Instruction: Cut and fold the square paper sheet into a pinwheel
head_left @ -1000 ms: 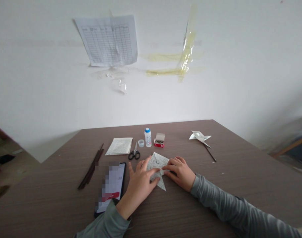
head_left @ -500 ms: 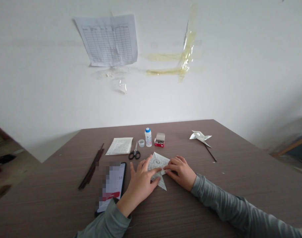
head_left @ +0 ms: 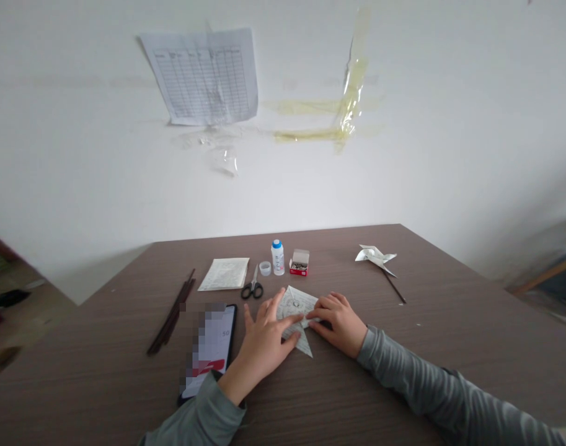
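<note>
A piece of white lined paper [head_left: 304,344] with pointed flaps lies on the brown table, partly covered by both hands. My left hand [head_left: 266,337] rests on its left side with fingers spread, the index finger and thumb on the paper. From the right, my right hand [head_left: 339,322] has its fingers bent together and closed on the paper's right edge near the middle. A finished-looking paper pinwheel [head_left: 374,255] on a dark stick [head_left: 395,289] lies farther right.
Behind the hands stand black-handled scissors [head_left: 252,289], a small clear cup [head_left: 265,268], a blue-capped bottle [head_left: 278,257] and a red box [head_left: 299,266] of small metal pieces. Left are folded paper [head_left: 225,274], dark sticks [head_left: 173,316] and a phone [head_left: 212,353].
</note>
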A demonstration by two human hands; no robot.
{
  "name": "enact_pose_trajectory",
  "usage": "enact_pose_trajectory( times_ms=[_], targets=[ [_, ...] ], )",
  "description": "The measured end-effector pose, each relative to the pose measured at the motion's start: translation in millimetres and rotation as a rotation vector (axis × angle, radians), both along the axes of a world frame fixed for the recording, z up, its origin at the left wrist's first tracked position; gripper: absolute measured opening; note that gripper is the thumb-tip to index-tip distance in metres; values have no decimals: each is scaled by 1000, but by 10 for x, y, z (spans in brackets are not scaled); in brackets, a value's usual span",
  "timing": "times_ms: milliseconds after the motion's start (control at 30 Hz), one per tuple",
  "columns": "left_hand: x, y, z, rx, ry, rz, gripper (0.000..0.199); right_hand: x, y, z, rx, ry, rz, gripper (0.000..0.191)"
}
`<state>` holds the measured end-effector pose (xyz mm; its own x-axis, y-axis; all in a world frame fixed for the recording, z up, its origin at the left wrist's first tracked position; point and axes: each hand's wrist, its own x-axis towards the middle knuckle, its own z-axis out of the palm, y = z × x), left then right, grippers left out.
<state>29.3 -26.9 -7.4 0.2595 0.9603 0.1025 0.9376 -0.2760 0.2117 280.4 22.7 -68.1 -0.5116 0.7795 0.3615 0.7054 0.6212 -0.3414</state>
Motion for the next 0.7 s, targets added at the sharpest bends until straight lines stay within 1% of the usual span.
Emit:
enact_pose_trajectory(
  times_ms=[133,200,233,300,367,500,600,633,700],
  targets=[
    [-5,0,12,-25,5,-17,41,7,-8,8,15,10,-5,19],
    [-4,4,16,-27,12,-6,39,11,-6,4,17,8,-11,17],
    [-3,5,17,-27,14,9,41,13,-4,1,14,5,-10,17],
    [-1,4,23,-33,8,41,51,14,-1,-4,9,4,-13,17],
    [-2,-1,32,-38,-3,47,58,14,0,-6,2,3,-13,17],
    [-5,-11,49,-45,-4,18,45,16,-4,-7,-8,3,-11,17],
    [-3,-2,50,-45,10,17,42,18,-4,-6,2,6,-14,16],
    [-2,2,47,-40,12,23,44,18,-4,-5,6,5,-11,15],
    [-1,9,41,-30,10,40,54,15,-6,1,4,1,-6,16]
  ],
)
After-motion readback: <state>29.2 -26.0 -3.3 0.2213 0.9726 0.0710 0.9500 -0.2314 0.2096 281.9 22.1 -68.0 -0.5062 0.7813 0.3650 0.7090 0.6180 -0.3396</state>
